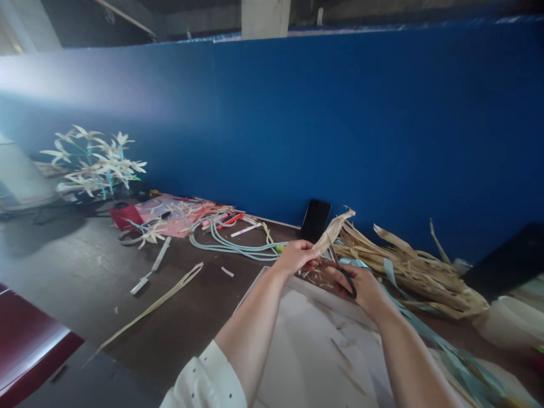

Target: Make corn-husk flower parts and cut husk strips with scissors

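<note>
Fingers of the left hand (297, 256) pinched a pale-tan papery husk (335, 231) out front, right hand (359, 284) gripping dark-handled metal scissors (351, 288) against it. Trim seemed midway, tbh; tan stringy husks (408, 266) waited rightward, white star-petalled flowers (111, 164) looked finished far left.

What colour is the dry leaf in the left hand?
The leaf is pale tan, in the head view.

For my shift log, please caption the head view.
Left fingers hold a dried leaf; right fingers hold scissors close by.

Tan husk (330, 233), blue partition (340, 119), white sleeve (212, 378) (dark-dotted)
</note>
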{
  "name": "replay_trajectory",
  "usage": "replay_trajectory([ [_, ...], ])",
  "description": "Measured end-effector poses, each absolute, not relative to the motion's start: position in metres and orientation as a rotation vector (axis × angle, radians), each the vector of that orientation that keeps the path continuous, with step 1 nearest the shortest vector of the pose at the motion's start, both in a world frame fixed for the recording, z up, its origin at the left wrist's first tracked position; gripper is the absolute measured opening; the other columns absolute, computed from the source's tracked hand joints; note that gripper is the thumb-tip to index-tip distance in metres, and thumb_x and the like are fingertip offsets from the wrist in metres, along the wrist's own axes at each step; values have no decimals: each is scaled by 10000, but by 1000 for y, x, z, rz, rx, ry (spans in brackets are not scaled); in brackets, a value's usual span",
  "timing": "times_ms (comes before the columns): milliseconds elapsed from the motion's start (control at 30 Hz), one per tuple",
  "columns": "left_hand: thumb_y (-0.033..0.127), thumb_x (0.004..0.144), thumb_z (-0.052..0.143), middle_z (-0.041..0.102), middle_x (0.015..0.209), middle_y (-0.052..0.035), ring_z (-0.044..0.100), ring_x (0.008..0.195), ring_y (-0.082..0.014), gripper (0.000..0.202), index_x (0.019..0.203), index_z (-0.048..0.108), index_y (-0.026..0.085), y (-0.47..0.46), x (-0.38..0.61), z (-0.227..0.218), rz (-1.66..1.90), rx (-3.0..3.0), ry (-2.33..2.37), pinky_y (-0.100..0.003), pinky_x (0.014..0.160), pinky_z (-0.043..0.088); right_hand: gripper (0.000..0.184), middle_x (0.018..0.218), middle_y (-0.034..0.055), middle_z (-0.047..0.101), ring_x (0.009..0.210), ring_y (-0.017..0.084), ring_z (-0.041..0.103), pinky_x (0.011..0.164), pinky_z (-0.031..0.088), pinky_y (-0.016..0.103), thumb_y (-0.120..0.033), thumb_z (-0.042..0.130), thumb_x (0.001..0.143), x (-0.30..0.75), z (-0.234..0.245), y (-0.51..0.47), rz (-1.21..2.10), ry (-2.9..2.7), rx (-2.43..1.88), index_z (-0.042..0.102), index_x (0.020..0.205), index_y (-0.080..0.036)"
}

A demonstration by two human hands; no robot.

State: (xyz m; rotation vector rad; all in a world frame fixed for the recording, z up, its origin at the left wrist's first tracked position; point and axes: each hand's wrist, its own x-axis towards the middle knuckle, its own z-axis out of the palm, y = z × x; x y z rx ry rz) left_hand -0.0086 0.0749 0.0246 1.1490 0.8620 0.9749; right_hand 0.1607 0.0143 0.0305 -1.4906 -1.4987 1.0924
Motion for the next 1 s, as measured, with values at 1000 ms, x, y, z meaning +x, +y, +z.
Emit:
replay_trajectory([
  [1000, 229, 757, 618, 661, 711, -30, 593, 573, -91, 94, 766, 608, 135, 77, -11, 24, 1058, 1197, 927, -186, 505, 468, 511, 532, -24, 552, 474, 130, 471, 447, 342, 245, -544, 675, 661, 164, 28, 16, 1037, -1456, -1520, 685, 1020, -180],
])
